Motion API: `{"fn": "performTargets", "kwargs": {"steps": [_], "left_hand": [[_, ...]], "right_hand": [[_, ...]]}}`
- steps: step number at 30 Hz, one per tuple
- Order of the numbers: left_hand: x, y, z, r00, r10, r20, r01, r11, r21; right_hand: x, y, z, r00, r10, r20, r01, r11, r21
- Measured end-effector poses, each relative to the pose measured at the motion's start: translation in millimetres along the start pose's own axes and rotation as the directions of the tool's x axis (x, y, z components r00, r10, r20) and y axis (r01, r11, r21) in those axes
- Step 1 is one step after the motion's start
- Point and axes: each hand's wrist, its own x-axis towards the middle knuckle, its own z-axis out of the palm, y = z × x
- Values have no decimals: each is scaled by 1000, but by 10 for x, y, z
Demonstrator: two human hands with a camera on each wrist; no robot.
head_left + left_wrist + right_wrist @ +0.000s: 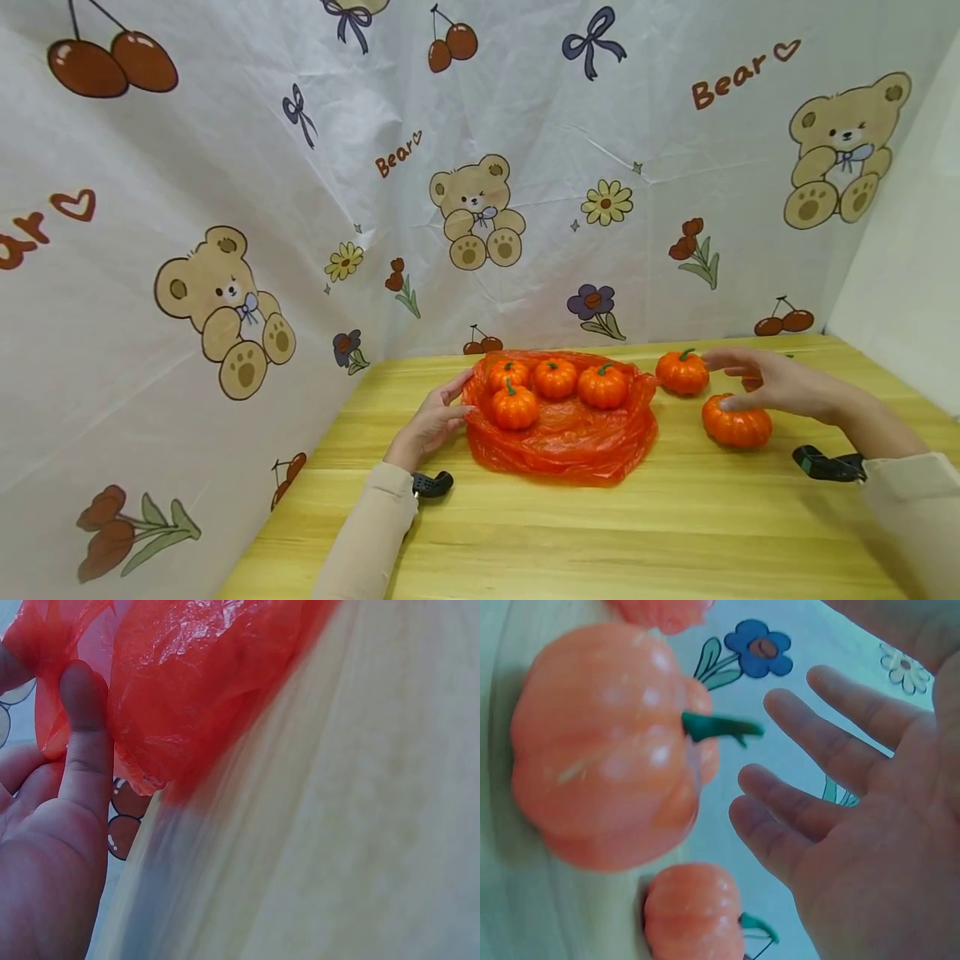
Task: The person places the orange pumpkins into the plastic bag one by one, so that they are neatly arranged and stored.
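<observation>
A thin red plastic bag [570,446] lies spread on the table with its mouth open upward. Inside it sit several small orange pumpkins with green stems, one pumpkin [516,408] nearest the front left. My left hand [431,421] pinches the bag's left rim between thumb and fingers, as the left wrist view of the bag [202,682] shows. My right hand [798,387] hovers over a loose pumpkin [735,427] right of the bag, its fingers spread and loosely bent. In the right wrist view that hand [885,802] holds nothing, beside a pumpkin's green stem [720,727].
Another loose pumpkin [678,377] stands farther back, between the bag and my right fingers. The wooden table [570,542] ends at a white cloth [525,308] printed with bears and flowers at the back and left. A plain white wall [907,275] rises on the right.
</observation>
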Motion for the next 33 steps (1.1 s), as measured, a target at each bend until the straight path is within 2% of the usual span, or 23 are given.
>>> {"fn": "performTargets", "kwargs": {"steps": [4,12,16,20,28,33], "left_hand": [[-4,21,1,1000,0,2,0,1000,4],[-2,-3,-12,1000,10,5,-10,1000,-16],[-11,16,5,1000,15,4,-15,1000,-12],[-9,35,21,1000,21,15,-21,1000,-2],[-1,33,21,1000,3,11,-3,1000,0],[-9,27,11,1000,6,14,-6,1000,-12]], "right_hand": [[-28,117,-17,1000,5,21,-5,1000,4],[-64,375,-21,991,29,128,-49,986,158],[-81,467,6,990,6,141,-33,981,192],[-102,546,36,991,-8,137,-15,986,167],[-131,621,73,982,76,171,-89,993,74],[-107,600,72,968,151,200,-159,987,25]]}}
